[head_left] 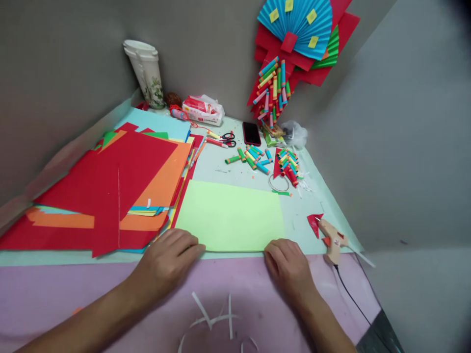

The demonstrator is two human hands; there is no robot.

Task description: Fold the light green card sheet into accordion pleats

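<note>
A light green sheet of paper (231,215) lies flat on the table, its front edge close to the edge of the pale green table cover. At its front left corner is my left hand (171,257), fingers curled together with the thumb along the paper's edge. My right hand (289,267) pinches the front right corner, its fingers closed too. Left of the sheet is a pile of red paper (106,181) and orange paper (165,176). A beige glue gun (334,240) rests to the right of my right hand.
Small coloured paper rolls (252,157), scissors (228,139) and a phone (251,134) lie behind the sheet. A tall white cup (145,73) and a tissue pack (203,110) stand at the back. A blue fan decoration (300,24) hangs on the wall. White strips (217,318) are in front.
</note>
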